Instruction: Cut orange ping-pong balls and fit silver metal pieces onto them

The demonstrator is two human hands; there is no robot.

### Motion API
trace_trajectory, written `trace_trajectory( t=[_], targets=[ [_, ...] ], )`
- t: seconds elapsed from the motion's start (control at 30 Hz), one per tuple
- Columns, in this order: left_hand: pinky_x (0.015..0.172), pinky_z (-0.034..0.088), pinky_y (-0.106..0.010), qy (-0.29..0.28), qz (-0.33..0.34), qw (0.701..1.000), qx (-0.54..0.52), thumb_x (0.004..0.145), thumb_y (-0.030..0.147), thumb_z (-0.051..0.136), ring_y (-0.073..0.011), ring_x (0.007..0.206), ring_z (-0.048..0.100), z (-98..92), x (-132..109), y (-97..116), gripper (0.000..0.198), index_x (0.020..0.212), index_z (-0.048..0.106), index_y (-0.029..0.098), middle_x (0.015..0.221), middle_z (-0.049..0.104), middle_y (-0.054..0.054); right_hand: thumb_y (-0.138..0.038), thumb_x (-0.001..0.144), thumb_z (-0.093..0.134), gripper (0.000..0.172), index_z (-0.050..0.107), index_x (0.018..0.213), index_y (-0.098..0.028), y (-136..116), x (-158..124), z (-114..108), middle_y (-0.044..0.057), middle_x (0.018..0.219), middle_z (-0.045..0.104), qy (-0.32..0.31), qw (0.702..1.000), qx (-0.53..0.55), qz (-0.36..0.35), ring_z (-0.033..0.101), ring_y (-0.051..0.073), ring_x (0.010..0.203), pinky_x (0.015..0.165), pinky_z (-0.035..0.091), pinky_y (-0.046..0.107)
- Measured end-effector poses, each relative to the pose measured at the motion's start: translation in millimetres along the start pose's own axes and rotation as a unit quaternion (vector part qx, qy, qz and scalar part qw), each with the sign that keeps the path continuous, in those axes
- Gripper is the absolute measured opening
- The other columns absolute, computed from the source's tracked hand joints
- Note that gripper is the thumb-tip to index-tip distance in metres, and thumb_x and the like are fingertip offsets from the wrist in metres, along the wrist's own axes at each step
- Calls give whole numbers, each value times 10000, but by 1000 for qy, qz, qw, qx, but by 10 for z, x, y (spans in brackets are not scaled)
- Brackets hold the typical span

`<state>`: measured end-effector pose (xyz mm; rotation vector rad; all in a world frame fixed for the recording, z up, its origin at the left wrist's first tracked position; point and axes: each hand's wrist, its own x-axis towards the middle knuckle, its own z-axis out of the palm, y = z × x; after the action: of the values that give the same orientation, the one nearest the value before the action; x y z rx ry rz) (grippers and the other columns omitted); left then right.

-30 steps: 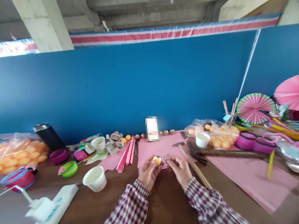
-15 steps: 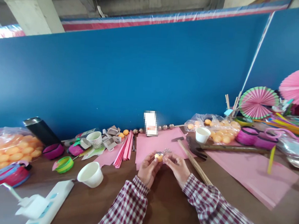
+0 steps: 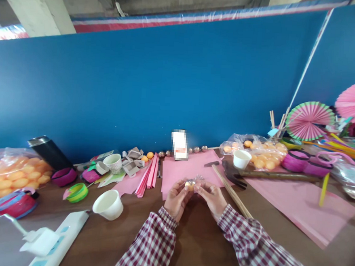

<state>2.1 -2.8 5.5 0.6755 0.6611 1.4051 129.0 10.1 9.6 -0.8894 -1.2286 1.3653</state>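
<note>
My left hand (image 3: 175, 198) pinches a small orange ball (image 3: 189, 185) between thumb and fingers. My right hand (image 3: 212, 197) meets it from the right, its fingertips closed on a small silvery metal piece (image 3: 199, 178) pressed against the ball. Both hands hover just above the brown table (image 3: 193, 247), at the near edge of a pink paper sheet (image 3: 190, 170). Both sleeves are red-and-white plaid.
A white paper cup (image 3: 109, 204) and a white power strip (image 3: 54, 242) lie to the left, with bags of orange balls (image 3: 7, 176) beyond. A hammer (image 3: 253, 175), wooden sticks (image 3: 232, 192), another cup (image 3: 241, 158), pink paper and paper fans (image 3: 308, 126) fill the right. A blue partition stands behind.
My right hand has closed the gap and brought the metal piece against the ball in my left hand. The view has shifted a little; the table things have stayed put.
</note>
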Motion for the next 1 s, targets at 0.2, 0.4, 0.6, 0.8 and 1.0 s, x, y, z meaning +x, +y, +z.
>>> trace_trajectory(
  t=[0.2,0.4,0.6,0.8,1.0],
  targets=[
    [851,412,-323,10,5,1000,9,635,196,659,-153,848,584,-9,3,-4,328,940,545,157,946,617,-63,-427,649,608,283,611,726,-155,-17,-6,4,13,717,593,-16,1000,-8,0,511,127,662,627,433,255],
    [838,416,-314,7,5,1000,-1,632,186,660,-151,847,582,1,3,3,319,930,546,162,943,616,-57,-422,630,623,267,614,698,-165,2,-8,2,4,733,604,-7,1000,-3,20,522,120,655,619,432,248],
    [826,421,-304,12,3,1000,2,632,190,662,-150,847,581,1,1,-2,326,933,542,162,948,615,-58,-411,629,626,260,612,680,-156,-8,-9,-1,14,765,606,-6,1000,-7,20,519,116,661,605,430,239],
    [843,411,-320,8,3,1000,0,638,190,656,-155,850,581,-10,5,2,323,939,543,163,944,617,-59,-414,634,620,256,614,677,-162,-23,-9,0,6,758,602,-9,1000,-9,20,522,117,672,613,433,234],
    [832,415,-312,2,7,1000,3,647,182,648,-151,852,579,-17,12,0,308,934,536,161,949,615,-55,-426,629,618,279,616,696,-156,-43,-17,9,20,778,606,-9,999,-20,24,532,125,681,624,450,245]
  ],
)
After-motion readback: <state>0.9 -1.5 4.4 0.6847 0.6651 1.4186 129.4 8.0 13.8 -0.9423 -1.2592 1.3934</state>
